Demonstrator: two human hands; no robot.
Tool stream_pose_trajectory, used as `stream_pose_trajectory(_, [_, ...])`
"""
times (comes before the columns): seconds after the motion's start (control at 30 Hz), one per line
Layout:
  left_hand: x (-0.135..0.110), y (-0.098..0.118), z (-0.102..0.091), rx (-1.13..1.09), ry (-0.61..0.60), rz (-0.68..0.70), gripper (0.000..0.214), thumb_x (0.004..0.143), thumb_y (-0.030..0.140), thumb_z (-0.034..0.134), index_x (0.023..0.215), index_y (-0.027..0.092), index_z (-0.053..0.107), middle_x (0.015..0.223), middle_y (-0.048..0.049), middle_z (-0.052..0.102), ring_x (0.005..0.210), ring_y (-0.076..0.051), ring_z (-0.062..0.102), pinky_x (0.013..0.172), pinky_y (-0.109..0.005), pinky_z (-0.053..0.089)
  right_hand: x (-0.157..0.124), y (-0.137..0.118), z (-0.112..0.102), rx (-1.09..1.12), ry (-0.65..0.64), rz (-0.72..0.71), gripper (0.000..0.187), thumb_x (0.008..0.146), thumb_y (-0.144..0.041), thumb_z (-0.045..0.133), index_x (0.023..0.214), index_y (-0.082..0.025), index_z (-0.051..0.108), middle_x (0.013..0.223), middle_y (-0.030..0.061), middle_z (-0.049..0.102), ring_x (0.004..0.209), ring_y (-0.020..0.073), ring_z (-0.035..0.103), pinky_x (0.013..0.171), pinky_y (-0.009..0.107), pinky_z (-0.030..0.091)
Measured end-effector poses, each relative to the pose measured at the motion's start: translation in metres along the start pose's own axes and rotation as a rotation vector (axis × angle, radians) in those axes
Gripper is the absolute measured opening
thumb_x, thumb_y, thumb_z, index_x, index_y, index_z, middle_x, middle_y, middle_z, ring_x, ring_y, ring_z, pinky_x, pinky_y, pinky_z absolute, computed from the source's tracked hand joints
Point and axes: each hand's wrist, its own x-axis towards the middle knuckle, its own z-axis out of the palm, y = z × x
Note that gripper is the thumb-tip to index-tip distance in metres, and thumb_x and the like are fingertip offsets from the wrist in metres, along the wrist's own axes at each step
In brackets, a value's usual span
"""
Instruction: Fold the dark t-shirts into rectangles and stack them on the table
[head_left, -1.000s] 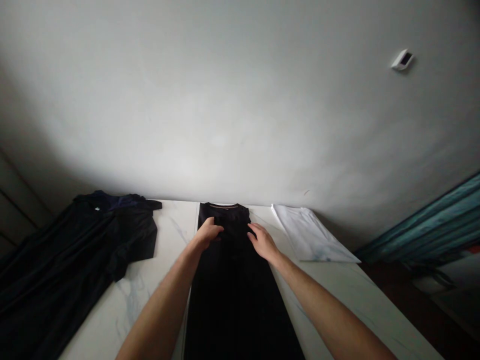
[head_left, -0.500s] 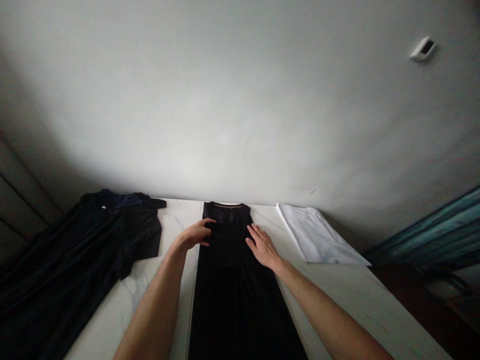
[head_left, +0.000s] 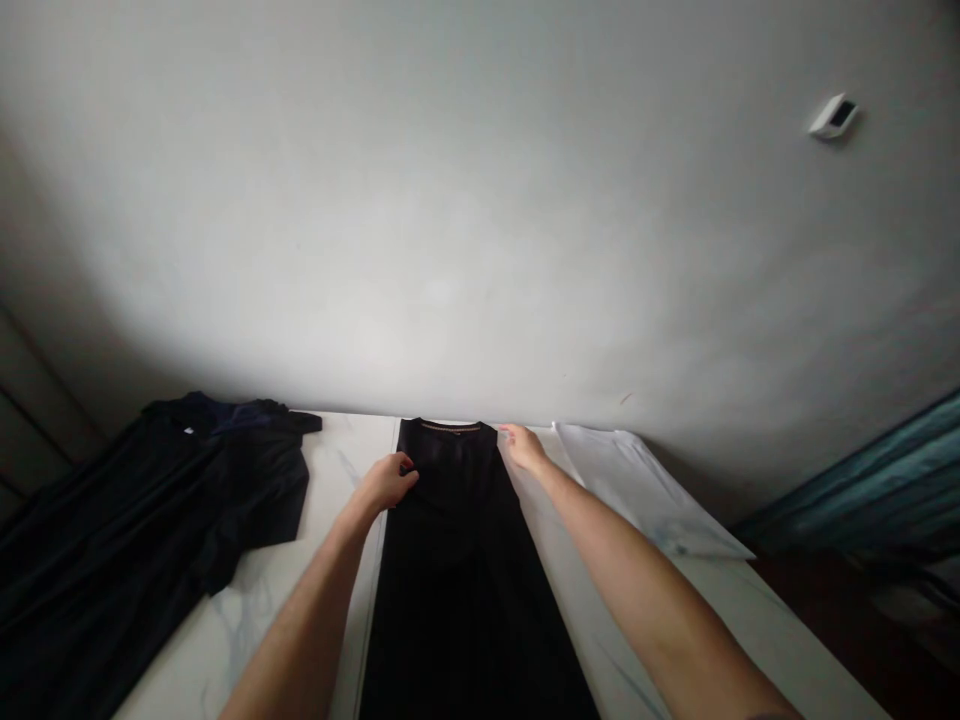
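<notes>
Left hand [head_left: 386,481], grip slightly parted, touches the black shirt [head_left: 450,520]; whether right hand [head_left: 524,448] pinches its corner is unclear.

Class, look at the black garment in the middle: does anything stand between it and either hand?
Nothing visible does. The left hand is at the left edge of the black garment, and the right hand is beside its far right corner. The white cloth lies farther right and the dark clothing far left, neither in between.
</notes>
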Motion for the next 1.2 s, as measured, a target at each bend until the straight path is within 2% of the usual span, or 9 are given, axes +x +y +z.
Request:
stream_pose_trajectory(0.17, [0.036,0.012,-0.01,0.245,0.23,-0.023,0.035,0.097,0.03,0.049,0.125,0.012,0.062,0.117,-0.0183,0.071,0.118,-0.029,0.065,0.098,-0.034,0.047,0.04,0.012,0.008,0.092,-0.15,-0.068,0.029,0.079,-0.012,0.066,0.104,-0.022,0.078,0.102,0.0034,0.079,0.094,0.0194,0.071,0.091,0.033,0.054])
stream_pose_trajectory(0.3, [0.08,0.018,-0.011,0.339,0.233,-0.099,0.036,0.097,0.039,0.052,0.107,0.009,0.069,0.114,-0.025,0.071,0.112,-0.034,0.068,0.088,-0.036,0.049,0.06,0.023,0.01,0.173,-0.269,-0.088,0.021,0.077,-0.02,0.07,0.097,-0.016,0.078,0.084,0.0035,0.077,0.078,0.017,0.068,0.076,0.028,0.053])
stream_pose_trajectory(0.5, [0.113,0.004,-0.013,0.389,0.182,-0.073,0.022,0.093,0.033,0.06,0.085,0.016,0.073,0.091,-0.0129,0.076,0.093,-0.027,0.072,0.072,-0.029,0.046,0.086,0.033,0.001,0.252,-0.445,-0.078,0.014,0.07,-0.029,0.079,0.069,-0.016,0.072,0.062,-0.0027,0.066,0.061,0.0123,0.056,0.061,0.023,0.043])
stream_pose_trajectory(0.7, [0.126,0.001,-0.015,0.407,0.213,-0.048,0.02,0.092,0.035,0.063,0.087,0.019,0.074,0.09,-0.0098,0.077,0.092,-0.026,0.071,0.07,-0.029,0.045,0.096,0.034,-0.012,0.28,-0.473,0.029,0.019,0.078,-0.029,0.074,0.067,-0.016,0.065,0.055,-0.0026,0.059,0.051,0.01,0.049,0.052,0.021,0.037])
stream_pose_trajectory(0.87, [0.13,0.007,-0.013,0.4,0.27,-0.059,0.021,0.093,0.032,0.061,0.103,0.019,0.074,0.098,-0.0105,0.077,0.098,-0.027,0.071,0.078,-0.03,0.049,0.092,0.02,-0.004,0.228,-0.342,0.086,0.009,0.078,-0.018,0.071,0.07,-0.015,0.067,0.055,-0.0029,0.06,0.052,0.0098,0.051,0.054,0.021,0.039])
stream_pose_trajectory(0.93, [0.122,0.011,-0.011,0.411,0.307,-0.048,0.029,0.095,0.033,0.059,0.116,0.018,0.07,0.108,-0.0119,0.076,0.105,-0.027,0.07,0.084,-0.031,0.05,0.084,0.015,-0.004,0.207,-0.248,0.111,0.004,0.079,-0.017,0.072,0.082,-0.015,0.07,0.065,-0.0007,0.066,0.058,0.0117,0.057,0.061,0.022,0.044])
stream_pose_trajectory(1.03, [0.095,0.018,-0.007,0.465,0.327,0.039,0.032,0.097,0.039,0.054,0.117,0.018,0.067,0.112,-0.0123,0.074,0.105,-0.027,0.069,0.085,-0.032,0.05,0.054,0.015,-0.014,0.194,-0.122,0.134,0.023,0.081,-0.016,0.071,0.104,-0.016,0.07,0.091,0.0053,0.074,0.077,0.0152,0.066,0.076,0.026,0.049])
stream_pose_trajectory(1.1, [0.069,0.023,-0.004,0.518,0.245,0.119,0.032,0.098,0.045,0.051,0.103,0.02,0.07,0.1,-0.0102,0.075,0.097,-0.028,0.07,0.08,-0.032,0.049,0.014,0.02,-0.028,0.196,-0.082,0.09,0.03,0.083,-0.015,0.069,0.112,-0.017,0.069,0.103,0.0078,0.075,0.086,0.0166,0.068,0.082,0.027,0.05])
stream_pose_trajectory(1.2, [0.031,0.029,0.001,0.587,0.061,0.179,0.039,0.098,0.053,0.048,0.086,0.023,0.07,0.086,-0.0087,0.075,0.089,-0.028,0.071,0.076,-0.032,0.048,-0.084,0.022,-0.055,0.223,-0.05,-0.048,0.029,0.085,-0.018,0.066,0.114,-0.018,0.069,0.105,0.0082,0.075,0.087,0.0174,0.07,0.079,0.027,0.053])
